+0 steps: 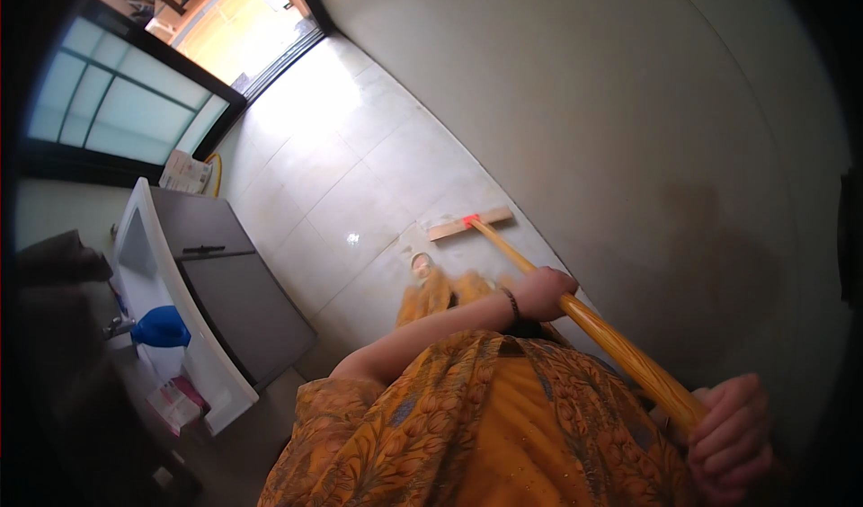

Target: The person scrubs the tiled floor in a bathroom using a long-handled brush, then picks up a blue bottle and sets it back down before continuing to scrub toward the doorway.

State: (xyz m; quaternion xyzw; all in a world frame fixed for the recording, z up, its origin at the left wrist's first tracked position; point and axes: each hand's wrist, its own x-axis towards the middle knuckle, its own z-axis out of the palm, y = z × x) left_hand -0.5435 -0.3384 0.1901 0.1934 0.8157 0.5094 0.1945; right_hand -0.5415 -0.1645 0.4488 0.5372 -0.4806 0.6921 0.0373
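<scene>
The single head camera looked steeply down and tilted along the person's front, close over the orange garment point(503, 417), toward the pale tiled floor point(342, 174) and wall point(629, 102); edges bowed at the rim.

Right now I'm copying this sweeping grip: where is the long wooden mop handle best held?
Grip the handle along its bare round shaft, from above, hands apart: left hand midway down, right hand at the top end. It slants down to the flat head on the tiled floor.
</scene>
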